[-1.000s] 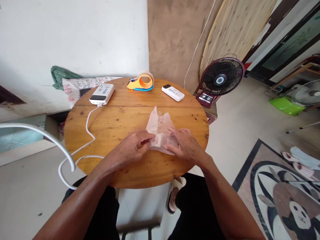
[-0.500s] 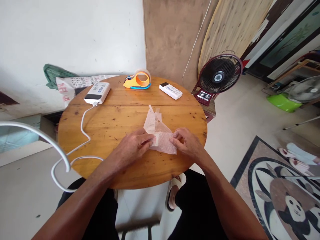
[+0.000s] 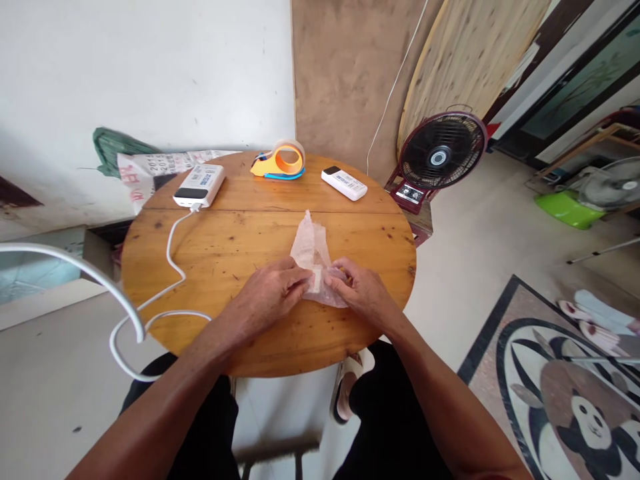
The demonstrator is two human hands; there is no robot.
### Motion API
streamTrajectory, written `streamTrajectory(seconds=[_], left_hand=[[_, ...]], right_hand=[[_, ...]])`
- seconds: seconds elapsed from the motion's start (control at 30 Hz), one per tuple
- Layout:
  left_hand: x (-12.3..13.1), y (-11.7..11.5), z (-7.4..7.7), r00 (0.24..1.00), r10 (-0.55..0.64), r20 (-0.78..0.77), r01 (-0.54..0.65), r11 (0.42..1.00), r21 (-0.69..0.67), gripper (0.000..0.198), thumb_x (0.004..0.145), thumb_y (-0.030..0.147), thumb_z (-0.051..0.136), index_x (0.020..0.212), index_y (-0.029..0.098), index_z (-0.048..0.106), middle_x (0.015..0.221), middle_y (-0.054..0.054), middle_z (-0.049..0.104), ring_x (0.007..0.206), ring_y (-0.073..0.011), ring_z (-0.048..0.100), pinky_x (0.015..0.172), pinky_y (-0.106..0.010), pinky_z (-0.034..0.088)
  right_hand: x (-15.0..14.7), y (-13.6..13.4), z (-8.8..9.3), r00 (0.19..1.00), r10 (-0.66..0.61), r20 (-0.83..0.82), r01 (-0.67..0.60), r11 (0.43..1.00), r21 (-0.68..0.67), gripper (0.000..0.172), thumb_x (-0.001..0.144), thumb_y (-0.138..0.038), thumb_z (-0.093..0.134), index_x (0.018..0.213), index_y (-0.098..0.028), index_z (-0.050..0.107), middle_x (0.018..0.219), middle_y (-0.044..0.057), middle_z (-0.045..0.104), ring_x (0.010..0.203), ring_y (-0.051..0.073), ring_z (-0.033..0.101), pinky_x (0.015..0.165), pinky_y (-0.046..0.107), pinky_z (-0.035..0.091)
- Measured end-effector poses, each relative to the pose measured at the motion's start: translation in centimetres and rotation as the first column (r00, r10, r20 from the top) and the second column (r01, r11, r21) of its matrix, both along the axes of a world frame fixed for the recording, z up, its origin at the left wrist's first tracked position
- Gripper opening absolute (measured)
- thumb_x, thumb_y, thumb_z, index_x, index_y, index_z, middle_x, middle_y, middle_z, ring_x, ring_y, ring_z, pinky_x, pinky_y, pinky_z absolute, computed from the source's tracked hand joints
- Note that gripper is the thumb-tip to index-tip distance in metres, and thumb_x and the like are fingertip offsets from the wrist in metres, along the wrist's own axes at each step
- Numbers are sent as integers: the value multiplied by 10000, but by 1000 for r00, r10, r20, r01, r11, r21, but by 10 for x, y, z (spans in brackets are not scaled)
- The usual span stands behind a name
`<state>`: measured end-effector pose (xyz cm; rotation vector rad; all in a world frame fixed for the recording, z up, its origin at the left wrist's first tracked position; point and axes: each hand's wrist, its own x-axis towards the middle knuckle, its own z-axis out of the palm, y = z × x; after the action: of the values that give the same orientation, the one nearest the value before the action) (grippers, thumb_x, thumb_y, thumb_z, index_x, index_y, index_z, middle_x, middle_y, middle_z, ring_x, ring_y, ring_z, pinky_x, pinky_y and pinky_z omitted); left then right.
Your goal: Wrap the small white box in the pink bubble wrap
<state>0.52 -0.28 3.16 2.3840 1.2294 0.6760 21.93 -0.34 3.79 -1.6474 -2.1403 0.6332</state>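
Note:
A thin, translucent piece of bubble wrap lies near the middle of the round wooden table, its pointed end toward the far side. On its near part sits a small whitish block-like thing, whose kind I cannot make out. My left hand is closed at the left side, thumb and fingers pinching the wrap's edge by the whitish thing. From the right, my right hand grips the wrap's right flap, which is folded inward beside the whitish thing. My fingers hide part of the wrap's edges.
A white power bank with a white cable lies at the far left. An orange tape dispenser and a second white power bank are along the far edge. A dark fan stands beyond the table's right side.
My right hand has moved left, folding the wrap's right flap in toward the whitish thing. The left hand stays nearly in place. The view has shifted slightly.

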Motion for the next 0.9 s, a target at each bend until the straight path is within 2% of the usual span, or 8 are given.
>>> streamTrajectory(seconds=[0.17, 0.4, 0.47, 0.67, 0.8, 0.9], left_hand=[[1, -1, -1, 1000, 15, -10, -15, 1000, -6, 236, 917, 218, 455, 923, 218, 691, 885, -44, 634, 829, -167, 606, 748, -272, 455], [1, -1, 3, 1000, 20, -4, -21, 999, -33, 230, 910, 204, 466, 921, 215, 695, 917, -48, 643, 850, -178, 614, 742, -282, 448], [1, -1, 3, 1000, 19, -5, -19, 999, -35, 229, 909, 204, 464, 919, 217, 693, 912, -46, 640, 850, -175, 613, 742, -278, 447], [1, 0, 1, 1000, 3, -10, -3, 1000, -7, 233, 915, 213, 463, 899, 203, 695, 873, -45, 634, 790, -163, 597, 710, -271, 442], [2, -1, 2, 1000, 17, -4, -17, 1000, -9, 231, 911, 202, 468, 898, 200, 699, 851, -40, 629, 778, -158, 589, 691, -262, 433], [2, 0, 3, 1000, 19, -4, -19, 1000, -10, 231, 908, 188, 471, 898, 201, 701, 846, -35, 626, 769, -152, 586, 689, -257, 430]], right_hand=[[-5, -8, 10, 979, 55, 194, -68, 996, 57, 340, 915, -327, 494, 1244, -288, 571, 782, -5, 696, 664, 165, 607, 619, 254, 369], [-6, -10, 13, 907, 203, 370, -229, 973, 27, 388, 955, -286, 419, 1338, -274, 482, 1028, 41, 727, 878, 231, 670, 667, 288, 396], [-5, -10, 15, 893, 216, 396, -248, 968, 31, 397, 957, -278, 414, 1350, -267, 466, 1021, 44, 729, 869, 230, 672, 652, 286, 387], [1, -18, 23, 898, 148, 413, -185, 981, 52, 295, 944, -308, 444, 1197, -231, 576, 883, 42, 732, 780, 222, 671, 610, 283, 352], [2, -21, 24, 892, 194, 407, -221, 975, 19, 496, 930, -293, 466, 1417, -245, 388, 1022, 56, 724, 877, 232, 670, 660, 286, 379], [1, -16, 26, 867, 248, 433, -258, 965, -36, 561, 950, -330, 423, 1482, -236, 272, 1051, 72, 718, 888, 246, 669, 670, 295, 382]])
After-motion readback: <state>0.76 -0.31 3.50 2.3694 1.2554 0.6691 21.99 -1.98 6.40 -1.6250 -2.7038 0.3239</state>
